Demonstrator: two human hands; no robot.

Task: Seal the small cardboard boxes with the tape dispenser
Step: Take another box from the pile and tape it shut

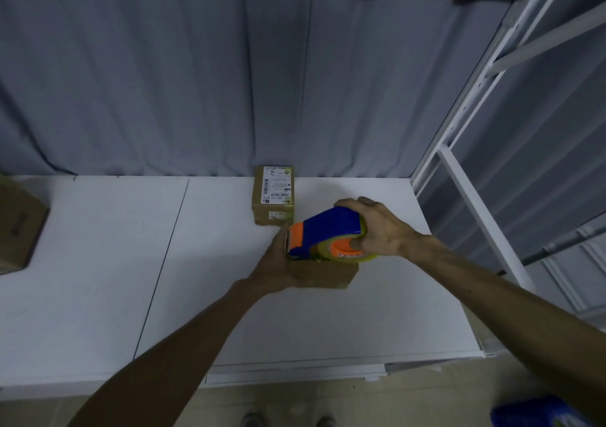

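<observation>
A small cardboard box (331, 275) lies on the white shelf (131, 262), mostly covered by the blue and orange tape dispenser (323, 234). My right hand (382, 226) grips the dispenser from its right end, over the yellowish tape roll, and holds it on top of the box. My left hand (273, 264) holds the box at its left side, fingers by the dispenser's orange nose. A second small cardboard box (273, 195) with a white printed label stands just behind, near the curtain.
A larger brown carton (19, 226) sits at the shelf's left edge. Grey curtain (196, 82) closes the back. White metal rack uprights (475, 203) stand on the right. A blue object (541, 412) shows at the bottom right corner, above the floor.
</observation>
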